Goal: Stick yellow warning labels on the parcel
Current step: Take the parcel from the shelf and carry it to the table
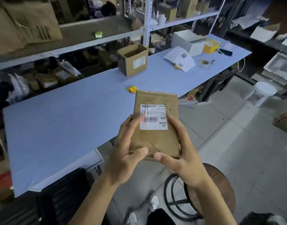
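I see the blue worktop point(58, 127) mostly bare, so I would lay the parcel point(155, 140) flat there before sticking. Right now it is off the worktop, clamped between both hands: left hand point(128, 151) and right hand point(181, 153), fingers wrapped round its edges. The yellow labels point(131, 89) lie just beyond it; keep them off the white label point(154, 117).

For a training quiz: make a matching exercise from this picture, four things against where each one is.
Things:
1. parcel
2. yellow labels
3. tape roll
4. open box

Places:
A. on the table, far right end
B. held in both hands
C. on the table just beyond the parcel
D. on the table mid-length, by the shelf post

Pairs: 1-B, 2-C, 3-A, 4-D
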A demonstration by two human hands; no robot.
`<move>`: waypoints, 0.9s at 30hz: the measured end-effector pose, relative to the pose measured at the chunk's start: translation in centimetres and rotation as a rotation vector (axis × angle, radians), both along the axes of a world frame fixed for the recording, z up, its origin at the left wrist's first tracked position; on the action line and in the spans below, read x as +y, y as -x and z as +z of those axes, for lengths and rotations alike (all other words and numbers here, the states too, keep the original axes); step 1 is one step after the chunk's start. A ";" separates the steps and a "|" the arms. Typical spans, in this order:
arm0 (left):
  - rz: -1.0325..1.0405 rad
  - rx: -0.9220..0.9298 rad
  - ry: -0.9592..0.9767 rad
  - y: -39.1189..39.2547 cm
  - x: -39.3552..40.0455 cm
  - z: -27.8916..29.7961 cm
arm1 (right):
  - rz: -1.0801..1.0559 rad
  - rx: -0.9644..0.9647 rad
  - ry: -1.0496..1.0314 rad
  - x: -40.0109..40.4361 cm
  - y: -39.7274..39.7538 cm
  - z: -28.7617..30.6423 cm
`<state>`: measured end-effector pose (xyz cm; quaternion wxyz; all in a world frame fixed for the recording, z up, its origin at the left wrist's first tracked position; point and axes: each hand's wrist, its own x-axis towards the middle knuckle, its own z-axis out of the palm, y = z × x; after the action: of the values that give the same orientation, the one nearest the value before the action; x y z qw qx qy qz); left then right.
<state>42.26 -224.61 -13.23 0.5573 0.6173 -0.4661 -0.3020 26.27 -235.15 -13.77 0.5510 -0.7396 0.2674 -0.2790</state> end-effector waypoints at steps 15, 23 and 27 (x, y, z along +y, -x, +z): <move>0.262 -0.012 -0.096 -5.2 -16.1 -0.5 | 0.285 -0.024 -0.058 -20.2 -9.2 -2.2; 0.476 0.099 -0.083 -11.6 -20.6 -3.1 | 0.466 0.036 -0.065 -26.6 -18.8 -4.1; 0.567 0.117 -0.083 -15.5 -22.9 -4.0 | 0.537 0.114 -0.009 -29.7 -24.0 -4.7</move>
<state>57.73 -247.53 -17.27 0.6197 0.7266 -0.2295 -0.1881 50.30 -264.80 -18.48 0.5928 -0.7959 0.0935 -0.0797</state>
